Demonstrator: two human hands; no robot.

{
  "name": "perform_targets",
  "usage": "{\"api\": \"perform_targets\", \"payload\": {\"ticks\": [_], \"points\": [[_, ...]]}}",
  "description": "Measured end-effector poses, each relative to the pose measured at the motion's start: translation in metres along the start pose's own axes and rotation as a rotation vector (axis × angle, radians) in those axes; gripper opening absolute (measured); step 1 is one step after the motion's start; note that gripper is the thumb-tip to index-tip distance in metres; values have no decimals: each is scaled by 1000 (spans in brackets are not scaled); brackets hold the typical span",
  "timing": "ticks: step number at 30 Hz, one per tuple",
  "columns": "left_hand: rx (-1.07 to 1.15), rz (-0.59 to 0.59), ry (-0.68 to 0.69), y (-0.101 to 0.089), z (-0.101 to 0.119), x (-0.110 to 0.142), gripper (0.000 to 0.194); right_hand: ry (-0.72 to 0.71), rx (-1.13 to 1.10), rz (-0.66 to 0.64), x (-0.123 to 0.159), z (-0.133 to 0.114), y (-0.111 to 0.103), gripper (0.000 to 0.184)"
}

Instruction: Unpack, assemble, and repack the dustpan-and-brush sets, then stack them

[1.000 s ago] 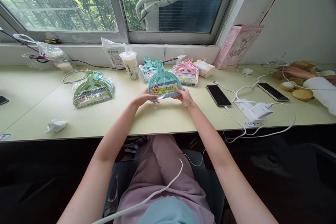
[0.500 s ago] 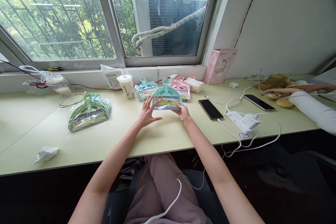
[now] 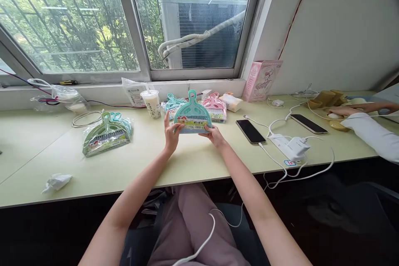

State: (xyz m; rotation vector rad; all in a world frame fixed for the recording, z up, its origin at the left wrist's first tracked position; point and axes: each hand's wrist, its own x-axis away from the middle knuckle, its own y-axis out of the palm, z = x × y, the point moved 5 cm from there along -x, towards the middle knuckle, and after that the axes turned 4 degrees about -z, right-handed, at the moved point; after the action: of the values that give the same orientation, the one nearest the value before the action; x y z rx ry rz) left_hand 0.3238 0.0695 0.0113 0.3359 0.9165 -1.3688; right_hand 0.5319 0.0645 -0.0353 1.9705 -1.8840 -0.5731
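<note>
left hand rejoined right hand, both grips pinching one teal dustpan.

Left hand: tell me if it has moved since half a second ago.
Yes. The left hand has closed in on the teal dustpan set, now touching its left edge, nearer the cup.

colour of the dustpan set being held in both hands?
Teal dustpan set, with a multicoloured label strip along its lower edge; head view.

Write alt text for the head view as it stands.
Both hands, left and right, hold a packaged teal dustpan set upright above a pale green desk. Similar green and pink sets, a cup and two phones lie around it.
</note>
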Motion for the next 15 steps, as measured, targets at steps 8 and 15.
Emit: {"api": "perform_targets", "payload": {"ticks": [8,15], "points": [[491,-114,-383,12,-19,0,92,-8,60,-46,2,-1,0,13],[657,-211,-629,25,-51,8,68,21,228,-122,9,-5,4,28]]}}
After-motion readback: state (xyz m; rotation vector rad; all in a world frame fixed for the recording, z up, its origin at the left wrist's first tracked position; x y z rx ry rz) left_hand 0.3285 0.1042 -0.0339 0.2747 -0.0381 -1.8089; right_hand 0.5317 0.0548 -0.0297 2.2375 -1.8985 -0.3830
